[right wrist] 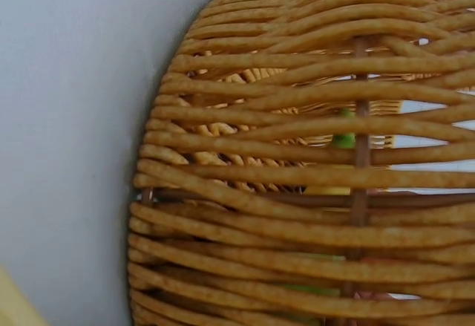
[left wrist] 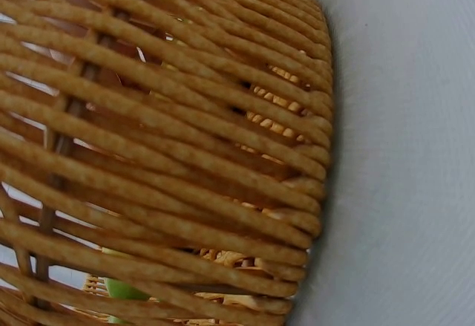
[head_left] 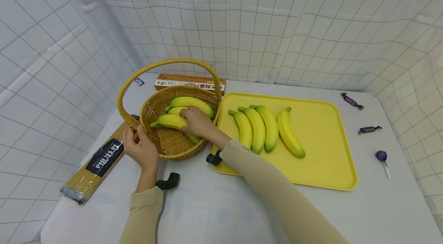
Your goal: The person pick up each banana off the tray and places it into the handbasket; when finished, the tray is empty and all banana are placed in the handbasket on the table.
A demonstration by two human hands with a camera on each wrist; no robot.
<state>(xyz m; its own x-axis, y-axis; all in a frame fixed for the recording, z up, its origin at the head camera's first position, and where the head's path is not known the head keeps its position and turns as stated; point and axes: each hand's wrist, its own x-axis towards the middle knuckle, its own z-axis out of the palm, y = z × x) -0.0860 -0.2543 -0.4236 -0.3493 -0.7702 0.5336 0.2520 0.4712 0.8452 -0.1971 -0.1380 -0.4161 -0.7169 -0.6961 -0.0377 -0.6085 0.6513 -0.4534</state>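
A wicker basket (head_left: 147,115) with a tall arched handle stands at the left of the table, holding three yellow bananas with green tips. My left hand (head_left: 142,151) holds the basket at its left side, by the foot of the handle. Reaching in over the right rim, my right hand (head_left: 199,122) grips the nearest banana (head_left: 169,121). Behind it lie a middle banana (head_left: 175,111), partly hidden, and a back banana (head_left: 194,102). Both wrist views show mostly the basket's woven wall (left wrist: 185,133), with the hands largely hidden behind it.
Right of the basket is a yellow tray (head_left: 322,140) bearing several bananas (head_left: 257,128). A pasta box (head_left: 190,81) lies behind the basket, a pasta bag (head_left: 100,161) at its left. Two wrapped candies (head_left: 352,100) and a lollipop (head_left: 381,155) lie at the far right.
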